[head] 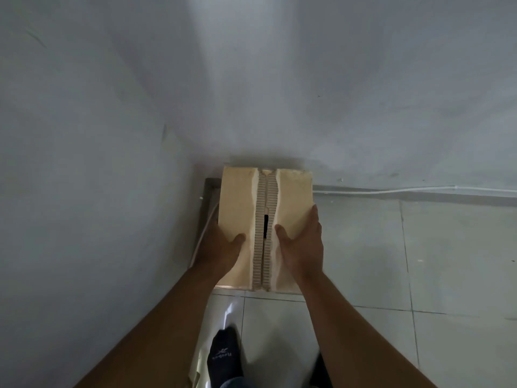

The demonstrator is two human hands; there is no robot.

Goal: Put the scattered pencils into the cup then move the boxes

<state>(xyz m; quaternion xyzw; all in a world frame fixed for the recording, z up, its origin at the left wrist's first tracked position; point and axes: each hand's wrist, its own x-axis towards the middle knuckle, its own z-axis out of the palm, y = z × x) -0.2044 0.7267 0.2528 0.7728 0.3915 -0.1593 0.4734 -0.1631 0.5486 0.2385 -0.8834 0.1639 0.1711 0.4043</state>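
Head view: box (237, 197) hides left hand (221, 243) fingers

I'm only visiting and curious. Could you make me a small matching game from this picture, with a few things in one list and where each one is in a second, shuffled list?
Things:
1. cardboard box
2. left hand
3. right hand
4. dark sock

Places:
A. grips the box's right edge, thumb on top
B. low in the picture, on the floor tiles
C. by the corner where the walls meet, between both hands
D. grips the box's left edge, thumb on top

Pairs: 1-C, 2-D, 3-A, 4-B.
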